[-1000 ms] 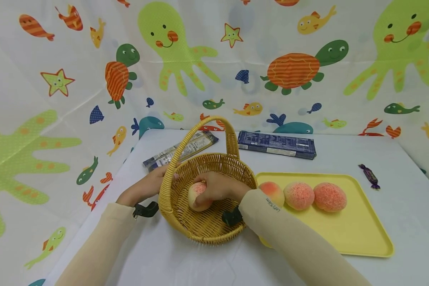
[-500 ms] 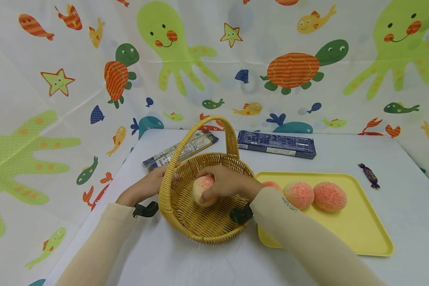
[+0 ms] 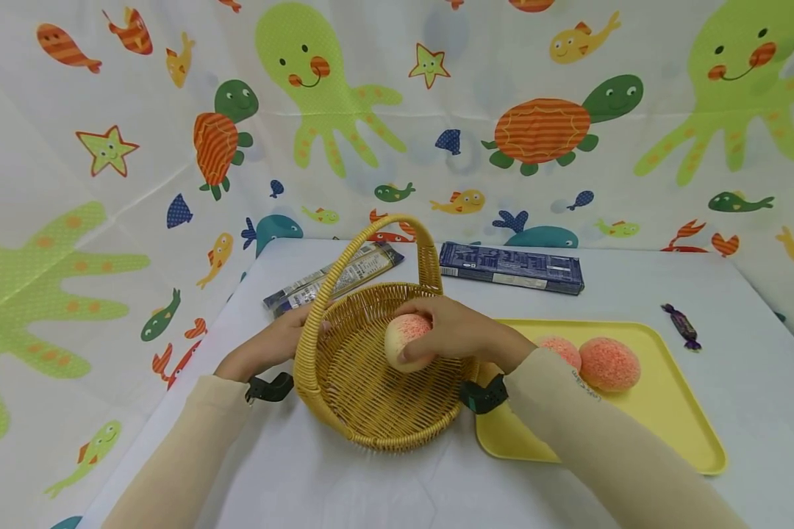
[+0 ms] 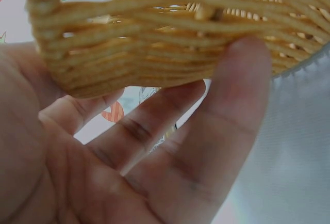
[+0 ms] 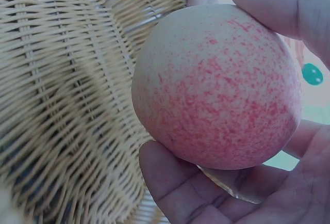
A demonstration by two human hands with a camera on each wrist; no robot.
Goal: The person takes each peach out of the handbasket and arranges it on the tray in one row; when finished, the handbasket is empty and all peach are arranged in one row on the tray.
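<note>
Inside the wicker basket (image 3: 370, 411), toward its right side, my right hand (image 3: 453, 334) grips a cream and pink-speckled peach (image 3: 403, 342). In the right wrist view the peach (image 5: 219, 87) sits between the thumb (image 5: 281, 10) and the fingers below it. My left hand (image 3: 271, 349) holds the basket's left side, near the foot of the arched handle (image 3: 344, 264). The left wrist view has a fingertip (image 4: 247, 59) against the woven wall (image 4: 149, 38), while other fingers pass behind the weave. Part of that hand is hidden by the basket.
A yellow tray (image 3: 675, 433) right of the basket bears a peach (image 3: 610, 364) and another peach (image 3: 561, 349), partly covered by my right sleeve. Behind lie flat packets (image 3: 351, 275) and a dark blue box (image 3: 512, 266). A wrapped candy (image 3: 681, 325) lies far right.
My right hand has carried the peach rightward and slightly back within the basket, and its sleeve now covers more of the tray's fruit. The left hand has stayed on the basket.
</note>
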